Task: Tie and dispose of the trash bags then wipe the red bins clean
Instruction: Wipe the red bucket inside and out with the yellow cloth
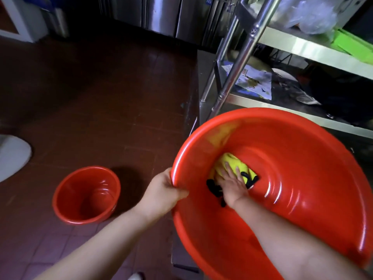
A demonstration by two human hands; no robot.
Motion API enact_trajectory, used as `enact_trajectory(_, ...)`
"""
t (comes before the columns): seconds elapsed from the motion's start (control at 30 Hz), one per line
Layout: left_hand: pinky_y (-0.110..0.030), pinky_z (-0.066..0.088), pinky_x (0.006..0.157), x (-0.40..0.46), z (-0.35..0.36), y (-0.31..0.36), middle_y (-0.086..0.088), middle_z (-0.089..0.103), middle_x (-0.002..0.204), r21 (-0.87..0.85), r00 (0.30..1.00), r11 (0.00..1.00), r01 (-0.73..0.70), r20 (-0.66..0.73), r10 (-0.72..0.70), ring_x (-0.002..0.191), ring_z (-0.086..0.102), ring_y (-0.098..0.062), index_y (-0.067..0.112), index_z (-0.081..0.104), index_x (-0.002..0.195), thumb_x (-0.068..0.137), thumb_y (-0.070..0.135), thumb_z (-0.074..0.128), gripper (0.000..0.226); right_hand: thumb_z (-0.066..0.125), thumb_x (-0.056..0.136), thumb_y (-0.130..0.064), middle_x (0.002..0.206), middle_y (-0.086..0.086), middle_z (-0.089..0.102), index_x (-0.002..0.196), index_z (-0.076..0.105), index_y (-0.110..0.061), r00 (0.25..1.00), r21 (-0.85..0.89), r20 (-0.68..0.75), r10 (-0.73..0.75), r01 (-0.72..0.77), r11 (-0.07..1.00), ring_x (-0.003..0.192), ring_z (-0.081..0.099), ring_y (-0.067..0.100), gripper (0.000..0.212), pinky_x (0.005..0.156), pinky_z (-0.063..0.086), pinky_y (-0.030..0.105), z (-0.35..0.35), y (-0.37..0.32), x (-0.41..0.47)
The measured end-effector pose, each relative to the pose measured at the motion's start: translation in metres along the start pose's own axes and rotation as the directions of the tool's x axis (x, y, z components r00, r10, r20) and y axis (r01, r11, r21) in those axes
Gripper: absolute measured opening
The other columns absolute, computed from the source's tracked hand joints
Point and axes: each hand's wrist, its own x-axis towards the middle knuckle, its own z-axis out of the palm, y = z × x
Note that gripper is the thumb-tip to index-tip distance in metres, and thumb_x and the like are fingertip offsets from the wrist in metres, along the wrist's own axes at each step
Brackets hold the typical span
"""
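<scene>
Red bin wiped by hand beside steel shelving.

Large round glossy plastic bin, tilted against the metal rack; left hand clenched on its rim, right hand flat, pressing a yellow cloth to the inner wall. Smaller red bin upright on tiled floor.

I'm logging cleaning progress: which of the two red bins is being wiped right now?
The big bin, tilted: the left hand grips its rim and the right hand presses a yellow cloth inside. The small bin stands untouched on the floor.
</scene>
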Motion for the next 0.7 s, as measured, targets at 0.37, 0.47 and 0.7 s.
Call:
enact_trajectory(0.37,-0.022,0.043,0.052,0.039,0.001,0.056,0.007,0.055,0.051,0.377,0.988,0.914,-0.149,0.01,0.157,0.044,0.051,-0.005,0.016,0.063,0.068,0.074,0.013,0.071,0.01,0.037,0.092,-0.008,0.158,-0.002,0.018,0.145,0.032,-0.015,0.987,0.043,-0.031,-0.159,0.16,0.986,0.147,-0.005,0.017,0.054,0.109,-0.027,0.032,0.008,-0.005,-0.03)
enact_trajectory(0.47,-0.017,0.042,0.048,0.034,-0.001,0.05,0.008,0.055,0.047,0.335,0.992,0.935,-0.114,-0.016,0.127,0.042,0.05,-0.002,0.016,0.065,0.064,0.071,0.007,0.071,0.012,0.049,0.082,-0.008,0.154,-0.003,0.03,0.142,0.04,-0.019,0.982,0.026,-0.096,-0.161,0.164,0.986,0.146,0.007,0.02,0.062,0.111,-0.023,0.035,0.002,0.005,-0.025)
enact_trajectory(0.7,-0.038,0.051,0.058,0.024,0.009,0.026,-0.005,0.062,0.061,0.204,0.99,0.979,-0.007,-0.134,0.035,0.055,0.057,-0.017,0.005,0.066,0.075,0.072,0.001,0.071,0.007,0.049,0.084,-0.026,0.16,-0.006,0.0,0.147,0.022,-0.037,0.953,-0.034,-0.166,0.253,-0.262,0.964,0.145,-0.016,0.018,0.069,0.105,-0.031,0.048,-0.022,0.038,0.003)
